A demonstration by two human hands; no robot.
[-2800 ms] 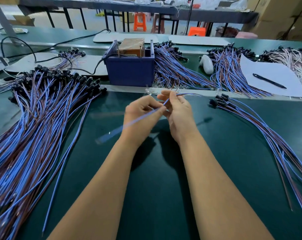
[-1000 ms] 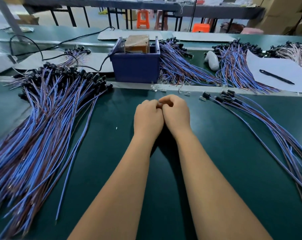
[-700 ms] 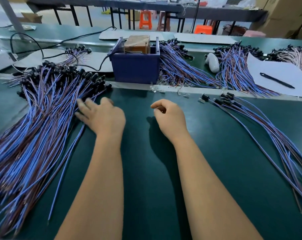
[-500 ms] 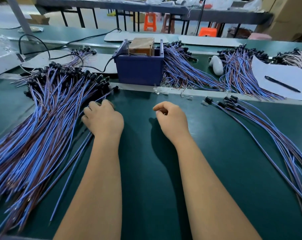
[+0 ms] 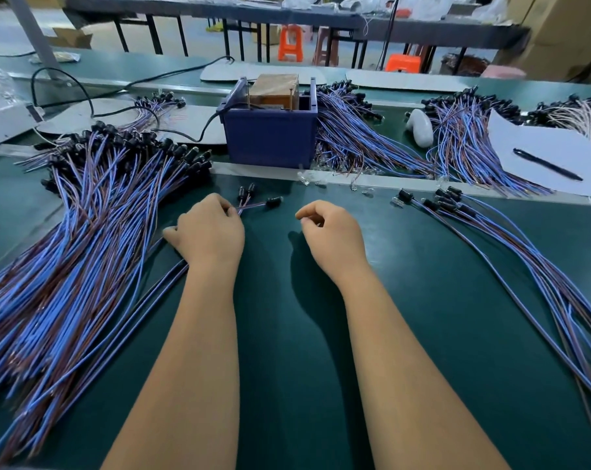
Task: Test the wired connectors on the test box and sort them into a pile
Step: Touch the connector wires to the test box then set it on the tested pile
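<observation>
Left hand (image 5: pixel 210 232) rests on the green mat (image 5: pixel 287 334) at the inner edge of the large untested pile (image 5: pixel 77 239), fingers curled round a few wired connectors (image 5: pixel 253 203) — their black plug ends fan out just beyond the knuckles, the wires trailing back under the palm. Right hand (image 5: pixel 333 237) lies beside it, apart from it, fingers loosely curled and holding nothing that can be seen. Test box (image 5: pixel 270 128), blue with a brown block inside, stands on the far side of the pale strip, directly ahead of both hands. Sorted pile (image 5: pixel 511 239) — a thin spread of blue and brown leads — lies to the right, plugs pointing toward the box. Further bundles lie behind, beside a white sheet (image 5: pixel 555 154) carrying a black pen (image 5: pixel 546 164).
</observation>
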